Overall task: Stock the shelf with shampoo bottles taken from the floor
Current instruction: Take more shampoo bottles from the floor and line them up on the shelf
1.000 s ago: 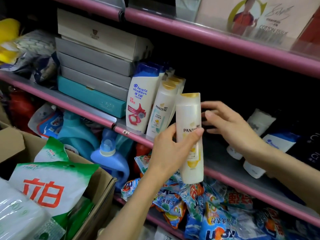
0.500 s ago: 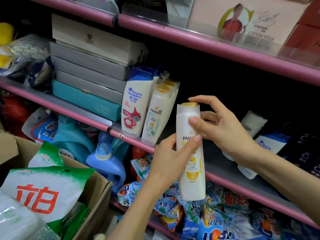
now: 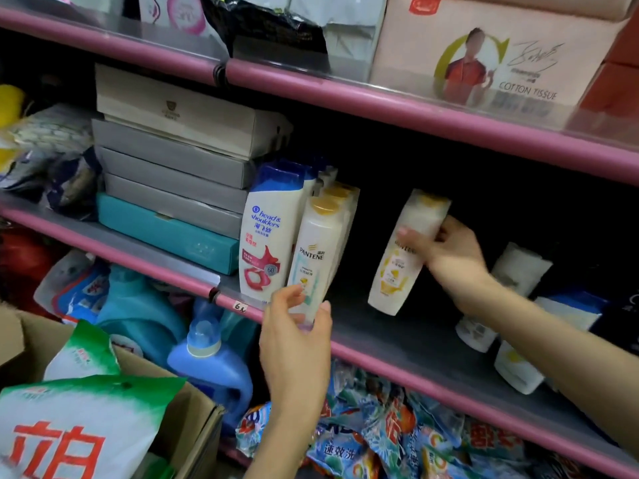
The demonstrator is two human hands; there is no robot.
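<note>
Shampoo bottle with the yellow cap (image 3: 403, 257) is now travelling inside the middle shelf (image 3: 408, 340), tilted with its top leaning right and its base hanging just above the grey shelf floor, not yet set down. A moment ago both hands were on it out in front of the pink rail; now the right hand (image 3: 449, 250) alone is gripping it around the upper body, fingers curled over the label, while the left hand (image 3: 297, 330) is coming away and hovering at the rail, its loosely spread fingertips lying at the foot of the front Pantene bottle (image 3: 316, 257), though whether they are actually gripping it is unclear. That handover suggests the placing step is nearly finished. Open room is lying between the standing row, where the Head & Shoulders bottle (image 3: 268, 236) is leaning against a stack of flat boxes (image 3: 173, 167), and the toppled white bottles (image 3: 511, 292) further right under the forearm. The upper shelf's pink edge (image 3: 380, 98) is hanging low over the gap, so headroom for an upright bottle is looking tight, and the forearm is crossing close above the fallen ones.
</note>
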